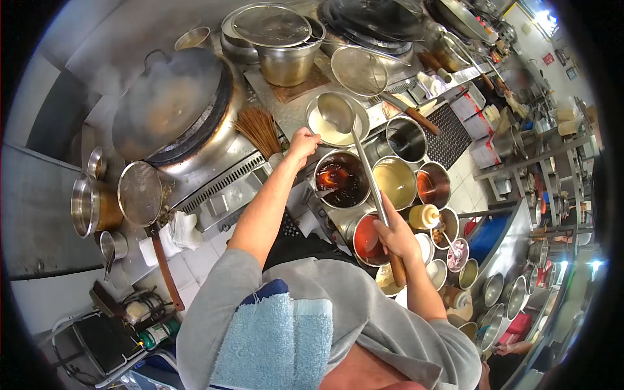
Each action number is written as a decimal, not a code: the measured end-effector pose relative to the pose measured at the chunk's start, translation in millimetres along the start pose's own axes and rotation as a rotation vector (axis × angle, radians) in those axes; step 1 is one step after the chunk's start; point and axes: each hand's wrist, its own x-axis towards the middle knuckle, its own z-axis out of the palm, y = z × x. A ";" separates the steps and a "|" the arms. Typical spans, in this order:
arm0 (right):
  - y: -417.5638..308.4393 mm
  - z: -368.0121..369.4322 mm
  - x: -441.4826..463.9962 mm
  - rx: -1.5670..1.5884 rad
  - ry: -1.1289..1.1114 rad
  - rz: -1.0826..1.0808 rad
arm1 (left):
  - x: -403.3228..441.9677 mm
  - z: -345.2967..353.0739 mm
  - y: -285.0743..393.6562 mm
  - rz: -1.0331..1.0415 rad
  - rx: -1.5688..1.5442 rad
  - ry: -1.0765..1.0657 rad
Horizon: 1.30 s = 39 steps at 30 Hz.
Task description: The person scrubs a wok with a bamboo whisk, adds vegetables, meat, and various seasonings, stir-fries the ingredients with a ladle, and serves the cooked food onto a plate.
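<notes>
One long ladle (370, 166) at the centre of the frame, fingers of the right hand (398, 239) clamped round the handle near its wooden end. Likely stiff, smooth and bowl-heavy; best held there. One metal basin (363, 116) of pale liquid at upper centre, fingers of the left hand (304, 144) closed on its lower-left rim. Probably rigid, slick if wet and quick to slosh; best taken by the rim. Hard to tell whether dipping or hovering, that ladle bowl over the liquid.

Counted around the centre: five deep pots (409, 127); two mesh skimmers (140, 195), at left and upper centre; one straw brush (258, 133), left of the basin.
</notes>
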 end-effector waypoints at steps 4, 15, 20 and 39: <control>-0.6 -9.9 -1.2 0.215 -0.057 0.037 | 1.4 -0.9 -0.1 0.007 0.015 -0.005; 1.7 1.5 -0.5 0.268 -0.029 0.020 | -7.9 4.8 10.3 0.039 0.093 0.068; 7.1 1.5 1.8 0.279 -0.053 0.010 | -1.1 2.6 2.4 0.034 0.068 0.053; 15.1 -15.6 1.6 0.795 -0.155 0.094 | -1.0 -0.1 4.1 -0.008 0.057 0.031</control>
